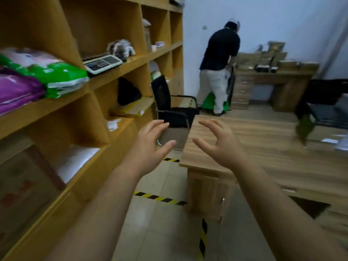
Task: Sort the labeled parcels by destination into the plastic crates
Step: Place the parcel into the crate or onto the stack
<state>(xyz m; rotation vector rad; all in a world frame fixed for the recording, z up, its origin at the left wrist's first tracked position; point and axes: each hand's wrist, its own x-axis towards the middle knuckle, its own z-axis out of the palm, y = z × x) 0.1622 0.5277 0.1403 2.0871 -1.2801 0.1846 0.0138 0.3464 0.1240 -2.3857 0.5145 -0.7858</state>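
Both hands up, holding nothing. We log the left hand (148,146) and right hand (220,146) with fingers (156,125) spread, loosely curled, touching nothing. Right fingers hover over the counter's (263,140) near corner edge. Left fingers hang above the floor aisle (160,223), open between counter edge and shelf unit (105,80). Green parcel (62,72) and purple parcel (17,89) lie shelved up-left of the left fingers, well apart, at the shelf's front edge.

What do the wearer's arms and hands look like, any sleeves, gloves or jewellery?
The left forearm and right forearm are bare to the frame's edge, with no sleeve in view. The left hand and right hand are ungloved; no watch, ring or wristband shows.
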